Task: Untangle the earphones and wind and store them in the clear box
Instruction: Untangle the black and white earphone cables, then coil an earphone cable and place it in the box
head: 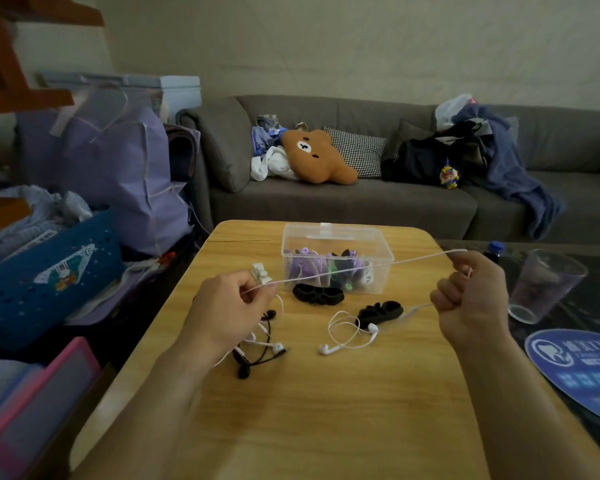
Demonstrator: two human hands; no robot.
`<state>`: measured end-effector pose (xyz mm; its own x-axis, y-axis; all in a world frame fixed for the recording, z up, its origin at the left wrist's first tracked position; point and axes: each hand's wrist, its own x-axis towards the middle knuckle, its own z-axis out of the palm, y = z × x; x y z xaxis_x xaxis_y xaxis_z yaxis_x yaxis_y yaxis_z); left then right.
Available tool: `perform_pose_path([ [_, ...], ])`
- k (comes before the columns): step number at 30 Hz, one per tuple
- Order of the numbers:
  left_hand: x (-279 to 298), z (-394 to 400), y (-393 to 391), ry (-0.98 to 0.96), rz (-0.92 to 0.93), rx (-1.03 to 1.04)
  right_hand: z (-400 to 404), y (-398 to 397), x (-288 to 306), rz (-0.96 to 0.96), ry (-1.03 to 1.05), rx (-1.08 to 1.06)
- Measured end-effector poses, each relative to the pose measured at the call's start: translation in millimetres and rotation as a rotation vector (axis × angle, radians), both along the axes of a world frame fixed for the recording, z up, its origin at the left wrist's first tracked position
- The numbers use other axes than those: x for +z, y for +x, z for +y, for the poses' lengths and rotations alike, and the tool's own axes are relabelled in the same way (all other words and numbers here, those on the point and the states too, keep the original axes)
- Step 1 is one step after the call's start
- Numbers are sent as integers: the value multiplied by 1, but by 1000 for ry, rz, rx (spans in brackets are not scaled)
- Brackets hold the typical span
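Observation:
A white earphone cable is stretched taut above the wooden table, running in front of the clear box. My left hand pinches its left end and my right hand is closed on its right part. From the right hand the cable drops to a loose loop with two white earbuds. A tangle of black and white earphones lies under my left hand. The open box holds several wound purple, black and white earphones. A white winder lies left of the box.
Two black cable winders lie in front of the box. A clear plastic cup, a blue-capped bottle and a blue round fan are at the right. Bags and a blue basket crowd the left; a grey sofa stands behind.

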<state>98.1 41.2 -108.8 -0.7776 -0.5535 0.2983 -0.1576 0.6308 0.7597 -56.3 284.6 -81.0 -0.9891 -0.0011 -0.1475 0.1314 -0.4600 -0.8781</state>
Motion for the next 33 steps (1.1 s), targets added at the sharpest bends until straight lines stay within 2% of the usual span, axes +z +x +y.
perform_pose_path([
  [3, 2, 0, 0, 118, 41, -77, 0, -2, -2, -37, 52, -81],
  [5, 3, 1, 1, 158, 64, -136, -1, 0, -2, -8, 159, -124],
  [7, 4, 3, 2, 126, 80, -183, -4, 2, -3, 77, 387, -153],
  [11, 2, 4, 1, -21, 151, -222, -10, 8, -5, 184, 1030, -151],
  [13, -1, 5, 0, -76, 143, -239, -17, 16, -4, 298, 1139, -129],
  [15, -3, 9, -2, -136, 136, -267, -25, 26, -6, 546, 1103, -54],
  [17, -2, 13, -3, -151, 138, -296, -35, 38, -5, 768, 1022, 170],
  [18, -2, 14, -3, -158, 141, -306, -41, 45, -5, 801, 972, 326],
  [20, -1, 16, -3, -199, 143, -332, -52, 59, -5, 751, 808, 610],
  [22, -2, 17, -5, -255, 132, -348, -59, 69, -5, 709, 724, 724],
  [25, -5, 14, -7, -305, 120, -344, -61, 73, -3, 677, 664, 776],
  [27, -6, 14, -7, -314, 117, -337, -63, 72, -4, 656, 705, 777],
  [31, -8, 17, -8, -282, 0, -293, -64, 61, -9, 675, 798, 610],
  [33, -10, 13, -9, -263, -46, -237, -60, 55, -6, 637, 662, 496],
])
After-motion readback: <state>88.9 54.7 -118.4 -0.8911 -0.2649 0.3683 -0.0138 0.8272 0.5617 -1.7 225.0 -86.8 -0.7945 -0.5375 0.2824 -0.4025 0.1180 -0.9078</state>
